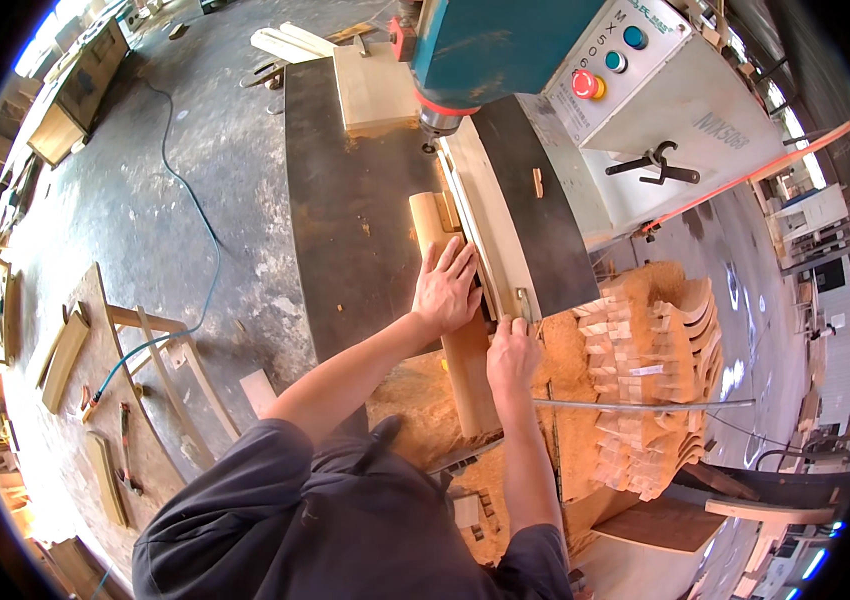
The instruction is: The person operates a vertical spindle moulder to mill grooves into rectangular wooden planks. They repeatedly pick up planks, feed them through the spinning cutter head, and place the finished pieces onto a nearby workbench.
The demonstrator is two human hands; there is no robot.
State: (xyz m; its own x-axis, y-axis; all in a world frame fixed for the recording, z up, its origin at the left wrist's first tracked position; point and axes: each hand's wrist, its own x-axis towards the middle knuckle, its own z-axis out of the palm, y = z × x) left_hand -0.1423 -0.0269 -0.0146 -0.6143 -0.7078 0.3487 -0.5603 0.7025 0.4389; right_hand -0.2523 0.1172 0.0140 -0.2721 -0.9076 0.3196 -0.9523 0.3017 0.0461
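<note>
A long, rounded wooden workpiece [467,375] lies along a pale wooden fence [493,220] on the dark machine table [345,260], its near end overhanging the table edge. My left hand [445,290] rests on top of it, open, with the fingers stretched forward. Beside the fence's near end, my right hand [514,352] is closed, fingers curled down; what it grips is hidden. A small metal fitting [522,298] shows just beyond those fingers. Above the far part of the table hangs the spindle with its cutter [433,135], apart from both hands.
A control box [635,75] with a red button and green buttons stands at right. Sawdust-covered curved wooden parts [655,370] are stacked near my right arm, with a metal rod [645,405] across. A workbench [95,340] with a hammer stands at left; a hose [207,215] crosses the floor.
</note>
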